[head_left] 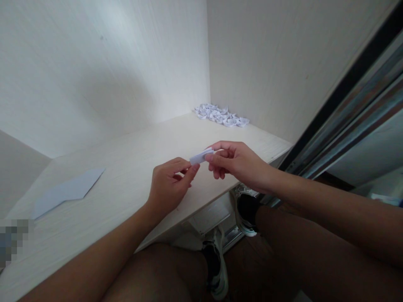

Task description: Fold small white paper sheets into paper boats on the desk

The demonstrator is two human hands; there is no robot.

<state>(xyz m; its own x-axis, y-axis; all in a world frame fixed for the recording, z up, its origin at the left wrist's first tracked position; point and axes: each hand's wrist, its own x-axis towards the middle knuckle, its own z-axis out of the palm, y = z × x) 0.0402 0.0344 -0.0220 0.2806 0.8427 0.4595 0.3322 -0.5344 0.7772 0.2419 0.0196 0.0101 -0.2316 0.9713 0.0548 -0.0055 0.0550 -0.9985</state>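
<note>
Between my two hands is a small folded piece of white paper [198, 157], held above the front part of the pale shelf [132, 147]. My left hand [171, 182] pinches its lower left corner between thumb and forefinger. On the other end, my right hand [231, 161] grips the paper with thumb on the near side and forefinger along the top; the remaining fingers curl beneath. A heap of small folded white papers [220, 115] lies in the back right corner of the shelf. Flat white paper sheets [67, 191] rest at the left.
Pale panels [252, 54] enclose the shelf at the back and sides. A dark-edged sliding door frame [340, 88] runs along the right. Below the shelf's front edge are my legs and shoes [218, 268]. A pixelated patch covers something at the far left.
</note>
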